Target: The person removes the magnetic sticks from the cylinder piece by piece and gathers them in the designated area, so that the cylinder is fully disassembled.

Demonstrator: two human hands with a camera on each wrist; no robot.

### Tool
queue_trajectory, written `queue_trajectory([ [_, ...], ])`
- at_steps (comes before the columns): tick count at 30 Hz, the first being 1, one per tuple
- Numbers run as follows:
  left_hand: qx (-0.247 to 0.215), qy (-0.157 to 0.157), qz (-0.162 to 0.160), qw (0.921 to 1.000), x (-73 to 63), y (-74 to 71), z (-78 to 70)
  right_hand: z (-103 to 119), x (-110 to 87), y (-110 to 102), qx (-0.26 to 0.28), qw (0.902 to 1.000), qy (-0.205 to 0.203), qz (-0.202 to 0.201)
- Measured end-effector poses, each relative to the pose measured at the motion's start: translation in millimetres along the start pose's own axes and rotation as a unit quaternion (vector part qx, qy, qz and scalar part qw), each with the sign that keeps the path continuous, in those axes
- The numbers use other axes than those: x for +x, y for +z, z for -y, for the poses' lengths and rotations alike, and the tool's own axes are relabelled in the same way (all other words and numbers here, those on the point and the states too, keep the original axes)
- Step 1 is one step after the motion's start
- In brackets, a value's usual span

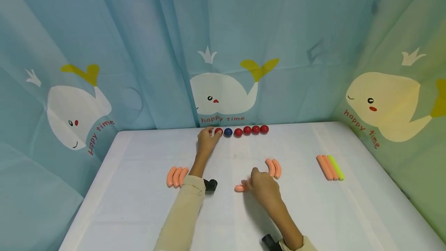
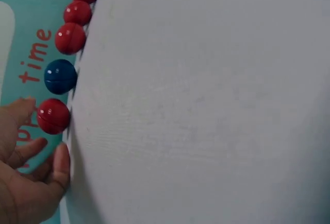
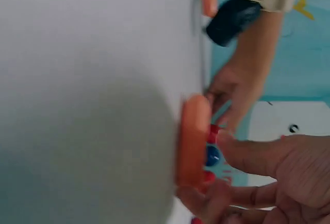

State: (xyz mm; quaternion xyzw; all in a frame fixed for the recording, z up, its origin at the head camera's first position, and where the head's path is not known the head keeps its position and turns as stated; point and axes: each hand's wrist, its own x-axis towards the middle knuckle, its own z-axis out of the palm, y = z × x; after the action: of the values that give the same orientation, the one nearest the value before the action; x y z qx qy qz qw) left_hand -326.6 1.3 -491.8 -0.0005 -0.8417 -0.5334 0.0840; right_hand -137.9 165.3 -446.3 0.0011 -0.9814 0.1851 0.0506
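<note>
In the head view, a row of glossy red balls with one blue ball (image 1: pixel 228 132) runs along the table's back edge. My left hand (image 1: pixel 206 142) is at the row's left end, its fingers around the red ball (image 2: pixel 53 116). In the left wrist view the fingertips stand slightly apart from that ball. Nearer the front, my right hand (image 1: pixel 265 189) is over an orange-pink sausage (image 1: pixel 240 188) on the table, covering its right end. The right wrist view shows thumb and curled fingers about this sausage (image 3: pixel 193 141).
Two curved sausages (image 1: pixel 273 168) lie just beyond my right hand. Three more sausages (image 1: pixel 177 176) lie left of my left forearm. At the right are straight orange sticks beside a lime-green stick (image 1: pixel 336 167). A blue whale-print curtain (image 1: pixel 296 96) borders the white table (image 1: pixel 139 212).
</note>
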Motion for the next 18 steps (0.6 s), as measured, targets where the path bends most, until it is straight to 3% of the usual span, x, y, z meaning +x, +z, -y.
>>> queue_trajectory([
  [4,0.011,-0.002,-0.022,0.9997,-8.2,-2.6,-0.7,-3,9.4,8,0.011,0.9998,0.014,-0.005],
  [10,0.002,-0.025,-0.036,0.9991,-27.5,-7.2,-5.0,-15,33.9,3,0.029,0.9977,0.060,0.004],
  [14,-0.002,-0.036,-0.018,0.9992,-44.3,-10.0,-6.4,-23,50.6,0,0.016,0.9967,0.079,-0.013],
  [18,0.007,-0.027,0.028,0.9992,-63.9,-12.0,-6.6,-30,64.9,-2,0.002,0.9951,0.098,-0.013],
])
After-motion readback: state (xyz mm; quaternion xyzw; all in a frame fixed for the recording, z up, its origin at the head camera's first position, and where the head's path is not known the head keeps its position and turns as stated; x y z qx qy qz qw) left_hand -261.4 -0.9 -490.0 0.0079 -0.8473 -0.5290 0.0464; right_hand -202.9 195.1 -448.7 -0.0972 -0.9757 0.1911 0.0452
